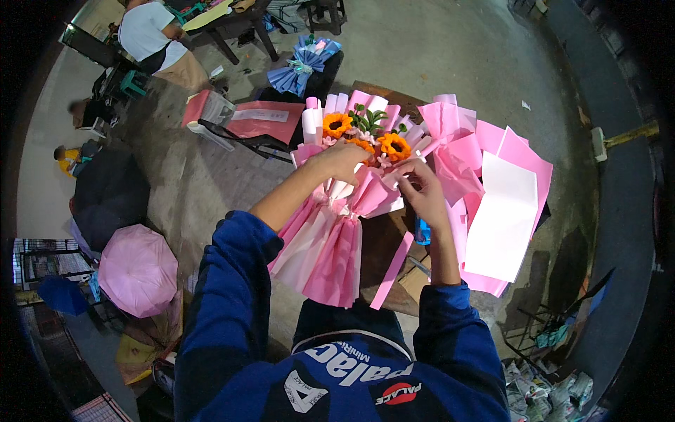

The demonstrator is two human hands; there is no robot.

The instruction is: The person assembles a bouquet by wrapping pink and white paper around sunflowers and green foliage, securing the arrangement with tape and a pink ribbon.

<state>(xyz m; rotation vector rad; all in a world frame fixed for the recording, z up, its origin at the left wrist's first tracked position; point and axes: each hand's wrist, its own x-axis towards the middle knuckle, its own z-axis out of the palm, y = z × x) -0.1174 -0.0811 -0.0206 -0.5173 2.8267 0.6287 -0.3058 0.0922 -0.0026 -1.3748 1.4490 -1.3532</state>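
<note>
A bouquet wrapped in pink and white paper (329, 253) lies in front of me, its gathered skirt towards my body. Orange crocheted-looking sunflowers (395, 147), small pink blossoms and green leaves (371, 122) fill its top. My left hand (345, 162) grips the bouquet's front just below the flowers; its fingertips are partly hidden among them. At the right side, my right hand (423, 191) pinches the edge of the wrapping between thumb and fingers. A loose pink strip (393, 271) lies beside the skirt. Part of a blue object (422, 231) shows behind my right wrist.
Pink wrapping sheets (488, 134) and a white sheet (502, 216) lie at the right of the brown table (382, 248). Beyond stands a blue-wrapped bouquet (304, 66). A chair with a red bag (263, 124) is left. Open umbrellas (138, 270) and a person in white (150, 37) are farther left.
</note>
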